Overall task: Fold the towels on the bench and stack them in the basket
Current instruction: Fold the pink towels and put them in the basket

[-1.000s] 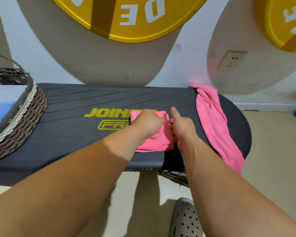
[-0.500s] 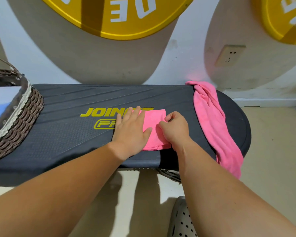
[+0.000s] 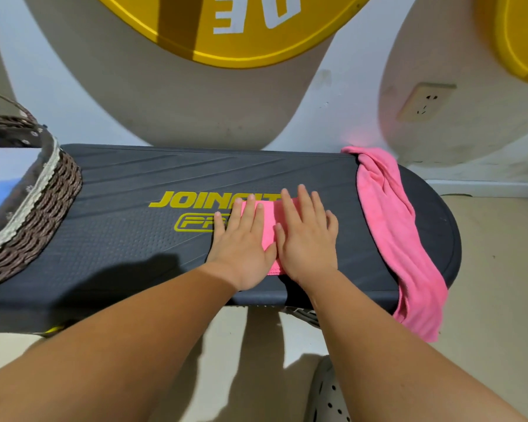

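A small folded pink towel (image 3: 269, 226) lies mid-bench on a dark bench (image 3: 134, 239), not yet in the wicker basket (image 3: 43, 214) at the bench's nine o'clock end, where something blue shows inside. A second pink towel (image 3: 390, 223) lies unfolded, draped over the three o'clock end. The task looks partway done: one towel to carry over, one to fold. Both hands press flat on the folded towel, fingers straight, grasping nothing: left hand (image 3: 241, 248) at its nine o'clock side, right hand (image 3: 307, 239) at three o'clock.

Pink towels (image 3: 267, 222); dark bench (image 3: 128, 239), yellow logo; brown woven basket (image 3: 34, 226).
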